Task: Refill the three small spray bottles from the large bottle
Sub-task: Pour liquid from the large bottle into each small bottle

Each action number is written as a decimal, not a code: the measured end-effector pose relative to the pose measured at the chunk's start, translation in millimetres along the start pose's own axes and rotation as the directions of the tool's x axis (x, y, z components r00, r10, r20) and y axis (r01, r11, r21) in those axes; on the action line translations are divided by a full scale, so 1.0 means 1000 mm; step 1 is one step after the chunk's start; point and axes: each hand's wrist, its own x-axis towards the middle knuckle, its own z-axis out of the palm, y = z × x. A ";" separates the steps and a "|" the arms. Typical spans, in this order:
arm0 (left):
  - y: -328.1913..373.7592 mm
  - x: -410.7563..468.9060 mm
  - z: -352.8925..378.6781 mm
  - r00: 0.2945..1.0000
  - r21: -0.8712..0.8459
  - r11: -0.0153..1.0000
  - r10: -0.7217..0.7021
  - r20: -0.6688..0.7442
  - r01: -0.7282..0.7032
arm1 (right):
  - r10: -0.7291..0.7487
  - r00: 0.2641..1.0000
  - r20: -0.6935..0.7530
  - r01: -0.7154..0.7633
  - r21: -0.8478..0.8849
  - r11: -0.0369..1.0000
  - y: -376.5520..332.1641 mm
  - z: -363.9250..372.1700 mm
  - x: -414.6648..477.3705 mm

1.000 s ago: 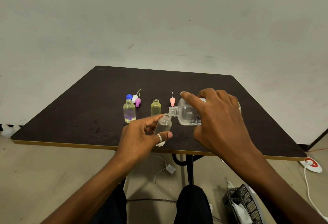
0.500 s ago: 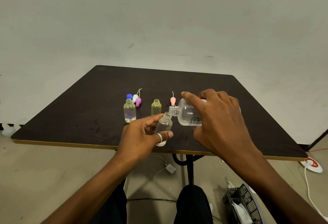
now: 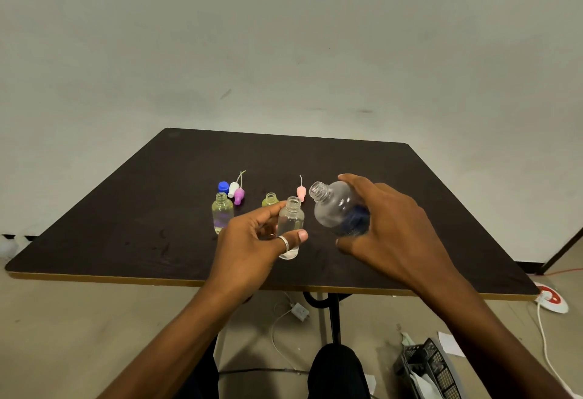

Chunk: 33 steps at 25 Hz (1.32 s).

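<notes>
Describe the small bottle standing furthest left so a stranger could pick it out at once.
On the dark table, look left of the left hand, just in front of a blue cap. The small bottle there stands uncapped: clear, unlike the yellow-green bottle beside it, and free, unlike the held bottle.

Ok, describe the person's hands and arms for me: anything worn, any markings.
The left hand wears a plain silver-coloured ring on one digit. The right hand wears nothing. No gloves, watch or sleeves show; both forearms are bare down to the frame's edge.
</notes>
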 end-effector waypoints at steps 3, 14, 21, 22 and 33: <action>-0.002 0.011 0.012 1.000 -0.025 1.000 0.000 -0.001 -0.001 | 0.051 0.999 0.007 -0.051 0.109 0.993 0.016 -0.005 0.006; -0.036 0.066 0.070 0.993 0.034 0.999 0.010 -0.118 -0.006 | 0.348 0.930 -0.117 -0.277 0.397 0.875 0.077 0.023 0.032; -0.065 0.093 0.088 0.990 0.035 0.999 -0.024 -0.139 0.029 | 0.453 0.884 -0.112 -0.368 0.430 0.824 0.101 0.055 0.055; -0.066 0.094 0.089 0.990 0.042 0.999 -0.022 -0.143 0.028 | 0.462 0.881 -0.106 -0.378 0.430 0.820 0.104 0.059 0.057; -0.084 0.097 0.096 0.989 0.081 0.996 -0.011 -0.149 0.023 | 0.508 0.852 -0.127 -0.410 0.442 0.798 0.105 0.079 0.056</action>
